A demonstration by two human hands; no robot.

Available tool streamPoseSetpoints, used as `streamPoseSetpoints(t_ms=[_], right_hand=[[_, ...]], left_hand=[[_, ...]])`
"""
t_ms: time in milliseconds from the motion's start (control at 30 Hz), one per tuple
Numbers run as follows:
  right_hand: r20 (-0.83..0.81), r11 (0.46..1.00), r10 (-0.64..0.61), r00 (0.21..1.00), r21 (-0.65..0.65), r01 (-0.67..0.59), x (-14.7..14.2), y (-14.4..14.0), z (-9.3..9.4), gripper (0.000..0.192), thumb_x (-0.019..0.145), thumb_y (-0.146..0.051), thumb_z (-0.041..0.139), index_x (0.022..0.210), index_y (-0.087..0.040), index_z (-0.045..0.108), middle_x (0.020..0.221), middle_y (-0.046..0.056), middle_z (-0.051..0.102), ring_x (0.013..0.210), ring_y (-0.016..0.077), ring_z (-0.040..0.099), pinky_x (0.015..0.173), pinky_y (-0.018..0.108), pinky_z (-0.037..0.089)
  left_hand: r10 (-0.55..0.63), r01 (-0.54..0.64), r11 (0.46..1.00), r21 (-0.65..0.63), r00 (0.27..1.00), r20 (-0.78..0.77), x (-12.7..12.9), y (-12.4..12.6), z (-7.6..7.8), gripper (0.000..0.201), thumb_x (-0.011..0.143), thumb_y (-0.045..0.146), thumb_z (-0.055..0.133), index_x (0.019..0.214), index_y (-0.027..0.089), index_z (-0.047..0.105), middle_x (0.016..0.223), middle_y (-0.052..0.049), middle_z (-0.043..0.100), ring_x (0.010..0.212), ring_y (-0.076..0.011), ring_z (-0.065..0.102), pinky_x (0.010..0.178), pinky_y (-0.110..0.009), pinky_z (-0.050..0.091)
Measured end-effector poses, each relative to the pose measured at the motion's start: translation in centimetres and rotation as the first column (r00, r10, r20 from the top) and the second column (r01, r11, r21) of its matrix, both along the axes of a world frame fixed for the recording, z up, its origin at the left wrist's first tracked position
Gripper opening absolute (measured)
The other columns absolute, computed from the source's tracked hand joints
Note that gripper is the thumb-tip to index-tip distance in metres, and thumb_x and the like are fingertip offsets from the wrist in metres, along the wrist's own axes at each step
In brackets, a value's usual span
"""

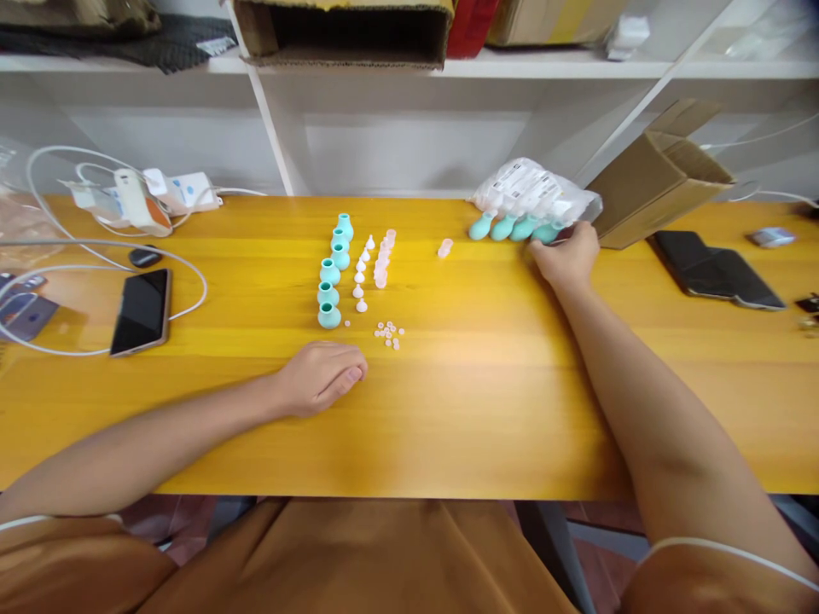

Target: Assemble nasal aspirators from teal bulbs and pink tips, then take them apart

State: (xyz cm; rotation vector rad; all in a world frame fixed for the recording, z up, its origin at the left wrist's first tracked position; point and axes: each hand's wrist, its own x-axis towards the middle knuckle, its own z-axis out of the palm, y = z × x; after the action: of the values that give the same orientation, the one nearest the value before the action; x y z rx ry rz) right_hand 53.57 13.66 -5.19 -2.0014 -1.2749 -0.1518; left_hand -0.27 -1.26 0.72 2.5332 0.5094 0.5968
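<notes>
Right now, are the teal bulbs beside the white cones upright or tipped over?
Upright: those teal bulbs stand in a row on the table, their open mouths facing up.

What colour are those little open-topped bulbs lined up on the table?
The open-topped bulbs are mint green, seen best in the head view.

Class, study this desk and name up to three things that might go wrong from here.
1. The small pink rings lie loose near the left hand; a sweep of it might scatter them.
2. The open-mouthed teal bulbs stand closely lined up, so one knock could topple several, perhaps onto the white cones alongside.
3. The right hand is at the teal bulbs by the plastic bag; a bump could send one rolling.
</notes>
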Motion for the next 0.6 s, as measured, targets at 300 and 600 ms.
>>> streamPoseSetpoints(t_ms=[300, 600], right_hand=[[-0.029, 0.997, -0.047, 0.998, -0.055, 0.046, -1.2, -0.4, 1.0, 0.023, 0.081, -0.03, 0.078, 0.096, -0.02, 0.064, 0.105, 0.011, 0.072, 0.096, 0.0242, 0.06, 0.098, 0.04, 0.052], [-0.069, 0.998, -0.018, 0.997, -0.068, 0.013, -0.2, -0.2, 0.5, 0.032, 0.09, -0.037, 0.082, 0.114, -0.021, 0.067, 0.114, 0.013, 0.073, 0.11, 0.0338, 0.065, 0.108, 0.051, 0.05]], left_hand=[[-0.006, 0.006, 1.0, 0.021, 1.0, -0.004, 0.1, 0.0, 0.0, 0.036, 0.117, 0.03, 0.032, 0.096, 0.021, 0.06, 0.084, -0.001, 0.067, 0.075, -0.0171, 0.061, 0.076, -0.03, 0.047], [0.002, -0.002, 1.0, 0.003, 1.0, -0.028, 0.1, 0.0, 0.2, 0.037, 0.117, 0.031, 0.031, 0.096, 0.021, 0.06, 0.085, -0.002, 0.069, 0.076, -0.0176, 0.061, 0.076, -0.031, 0.047]])
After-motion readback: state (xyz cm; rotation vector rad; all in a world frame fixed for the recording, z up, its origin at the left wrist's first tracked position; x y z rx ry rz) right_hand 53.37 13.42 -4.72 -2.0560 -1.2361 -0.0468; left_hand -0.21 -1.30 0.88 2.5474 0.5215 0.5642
